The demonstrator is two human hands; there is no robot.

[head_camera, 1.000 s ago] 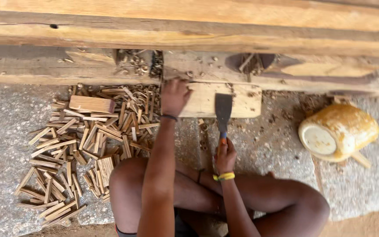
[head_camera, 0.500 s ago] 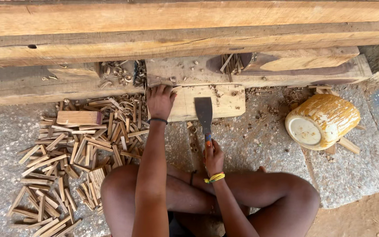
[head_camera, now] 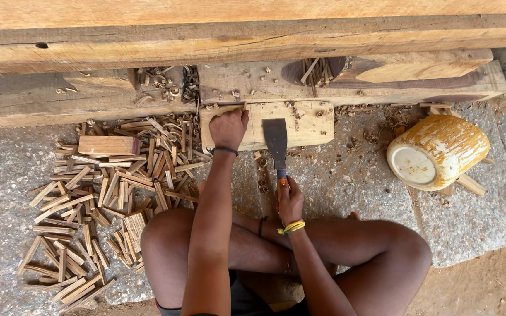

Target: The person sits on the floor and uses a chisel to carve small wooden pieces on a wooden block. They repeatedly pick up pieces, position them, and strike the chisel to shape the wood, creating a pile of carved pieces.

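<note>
Beam (head_camera: 253,35): I see a long timber lying across the top.
Stick pile (head_camera: 98,199): spread on the stone floor, left of my knee.
Board (head_camera: 300,123): flat against the timber.
Left hand (head_camera: 228,127): presses the board's left end.
Right hand (head_camera: 290,200): wrapped round the chisel (head_camera: 276,139), blade on the board.

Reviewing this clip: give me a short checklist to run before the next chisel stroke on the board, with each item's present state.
1. Left hand steadies the wooden board: ok, it presses on the board's left end.
2. Right hand grips the chisel: ok, fist closed on the handle.
3. Blade rests on the board: ok, laid across its middle.
4. Left hand out of the blade's path: ok, it sits beside the blade.
5. Blade sharpness: cannot tell.
6. Wood pieces away from the board: ok, heaped to the left.
</note>
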